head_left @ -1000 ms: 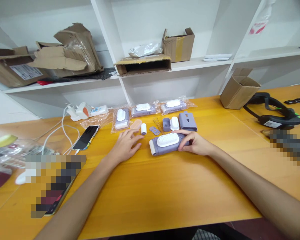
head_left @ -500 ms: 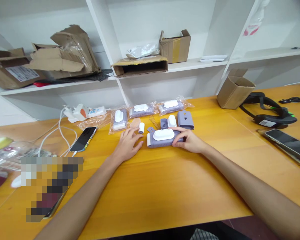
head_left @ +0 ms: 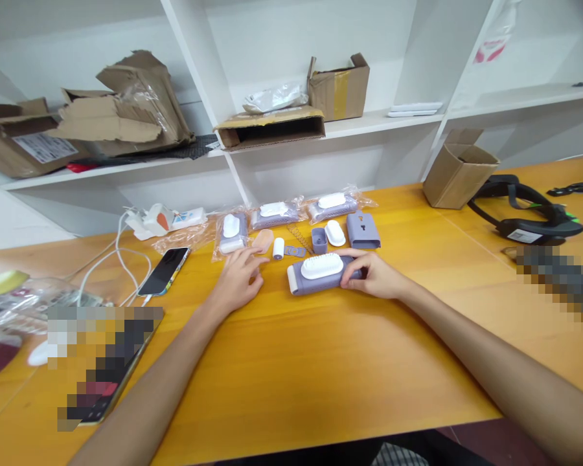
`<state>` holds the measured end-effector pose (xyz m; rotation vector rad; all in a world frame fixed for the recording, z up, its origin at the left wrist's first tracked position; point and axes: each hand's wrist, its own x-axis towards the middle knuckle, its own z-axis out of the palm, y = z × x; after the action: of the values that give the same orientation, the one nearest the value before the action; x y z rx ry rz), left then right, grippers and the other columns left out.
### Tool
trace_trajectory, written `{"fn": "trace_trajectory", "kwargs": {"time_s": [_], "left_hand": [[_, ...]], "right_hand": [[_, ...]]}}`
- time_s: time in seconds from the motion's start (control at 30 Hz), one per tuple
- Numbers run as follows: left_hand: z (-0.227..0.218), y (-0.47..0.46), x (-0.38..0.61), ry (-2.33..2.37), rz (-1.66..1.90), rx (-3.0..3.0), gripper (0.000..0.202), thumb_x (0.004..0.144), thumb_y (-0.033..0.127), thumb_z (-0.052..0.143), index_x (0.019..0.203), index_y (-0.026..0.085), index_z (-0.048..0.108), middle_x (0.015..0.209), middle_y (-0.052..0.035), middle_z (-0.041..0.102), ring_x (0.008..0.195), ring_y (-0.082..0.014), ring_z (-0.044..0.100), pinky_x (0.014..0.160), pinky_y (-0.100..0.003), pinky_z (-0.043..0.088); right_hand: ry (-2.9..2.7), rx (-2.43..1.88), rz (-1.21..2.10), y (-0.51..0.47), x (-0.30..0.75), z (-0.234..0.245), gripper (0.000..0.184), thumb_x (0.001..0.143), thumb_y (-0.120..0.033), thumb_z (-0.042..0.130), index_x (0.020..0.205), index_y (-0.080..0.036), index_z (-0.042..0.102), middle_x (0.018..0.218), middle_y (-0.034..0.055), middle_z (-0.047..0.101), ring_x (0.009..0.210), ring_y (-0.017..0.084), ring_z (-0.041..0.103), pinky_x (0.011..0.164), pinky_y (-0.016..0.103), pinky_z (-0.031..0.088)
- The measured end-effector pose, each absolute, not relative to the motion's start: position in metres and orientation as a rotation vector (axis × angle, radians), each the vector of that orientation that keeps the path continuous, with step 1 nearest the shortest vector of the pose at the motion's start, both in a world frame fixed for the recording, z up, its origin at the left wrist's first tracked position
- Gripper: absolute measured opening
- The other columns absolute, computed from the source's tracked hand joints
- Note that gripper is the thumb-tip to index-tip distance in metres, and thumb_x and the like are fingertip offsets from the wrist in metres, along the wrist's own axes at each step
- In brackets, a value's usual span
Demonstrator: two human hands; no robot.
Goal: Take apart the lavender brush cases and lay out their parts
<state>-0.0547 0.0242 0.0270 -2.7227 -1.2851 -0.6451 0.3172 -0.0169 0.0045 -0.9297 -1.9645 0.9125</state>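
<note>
My right hand (head_left: 375,277) is closed around the right end of a purple-grey cleaning brush (head_left: 323,279), which lies on the table with its white bristled oval head facing up. My left hand (head_left: 236,279) rests on the tabletop to the left, fingers apart and holding nothing. Just beyond its fingertips are a small white roller (head_left: 278,248) and a peach-coloured oval piece (head_left: 263,241). Behind the brush lie a flat purple-grey clip piece (head_left: 295,251), a coiled spring (head_left: 298,237), a small purple-grey cup (head_left: 319,240), a white oval part (head_left: 335,233) and a purple-grey housing (head_left: 363,231).
Several plastic-wrapped brushes (head_left: 276,215) line the back of the table. To the left are a phone (head_left: 164,270), white cables and a power strip (head_left: 158,220). On the right stand an open carton (head_left: 459,171) and a black headset (head_left: 527,223). Shelves hold cardboard boxes (head_left: 340,94).
The brush has shifted slightly toward me and to the right with my right hand. My left hand has drawn back left. The clip piece now lies flat beside the roller.
</note>
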Motion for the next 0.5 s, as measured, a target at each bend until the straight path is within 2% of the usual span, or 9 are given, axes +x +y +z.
{"fn": "trace_trajectory", "kwargs": {"time_s": [0.13, 0.23, 0.37, 0.5], "left_hand": [[0.033, 0.006, -0.041, -1.225, -0.909, -2.779, 0.031, 0.095, 0.024, 0.059, 0.125, 0.026, 0.067, 0.14, -0.011, 0.063, 0.136, -0.0317, 0.056, 0.119, -0.056, 0.041], [0.034, -0.015, -0.023, -1.203, -0.987, -3.021, 0.039, 0.1, 0.034, 0.058, 0.138, 0.026, 0.058, 0.148, -0.0123, 0.059, 0.14, -0.0312, 0.055, 0.12, -0.053, 0.043], [0.028, -0.031, -0.009, -1.237, -0.788, -3.243, 0.071, 0.093, 0.046, 0.073, 0.155, 0.029, 0.043, 0.164, -0.0143, 0.046, 0.15, -0.0361, 0.047, 0.124, -0.055, 0.041], [0.024, -0.029, -0.008, -1.28, -0.734, -3.268, 0.076, 0.09, 0.044, 0.078, 0.156, 0.03, 0.043, 0.159, -0.0131, 0.052, 0.146, -0.0353, 0.051, 0.122, -0.055, 0.043]], "right_hand": [[-2.013, -0.91, 0.964, -0.025, 0.317, 0.011, 0.008, 0.083, -0.025, 0.081, 0.076, -0.025, 0.083, 0.146, 0.0064, 0.063, 0.129, 0.03, 0.066, 0.113, 0.044, 0.048], [-2.007, -0.909, 0.984, -0.028, 0.316, 0.014, 0.007, 0.082, -0.026, 0.082, 0.079, -0.023, 0.077, 0.143, 0.0079, 0.064, 0.126, 0.03, 0.067, 0.111, 0.046, 0.048], [-1.947, -0.928, 1.021, -0.029, 0.318, 0.016, 0.033, 0.075, -0.028, 0.087, 0.096, -0.024, 0.062, 0.136, 0.0082, 0.067, 0.121, 0.03, 0.067, 0.103, 0.046, 0.054], [-1.97, -0.994, 0.921, -0.03, 0.321, 0.014, 0.057, 0.068, -0.029, 0.093, 0.114, -0.026, 0.059, 0.134, 0.0091, 0.065, 0.118, 0.032, 0.067, 0.1, 0.047, 0.055]]}}
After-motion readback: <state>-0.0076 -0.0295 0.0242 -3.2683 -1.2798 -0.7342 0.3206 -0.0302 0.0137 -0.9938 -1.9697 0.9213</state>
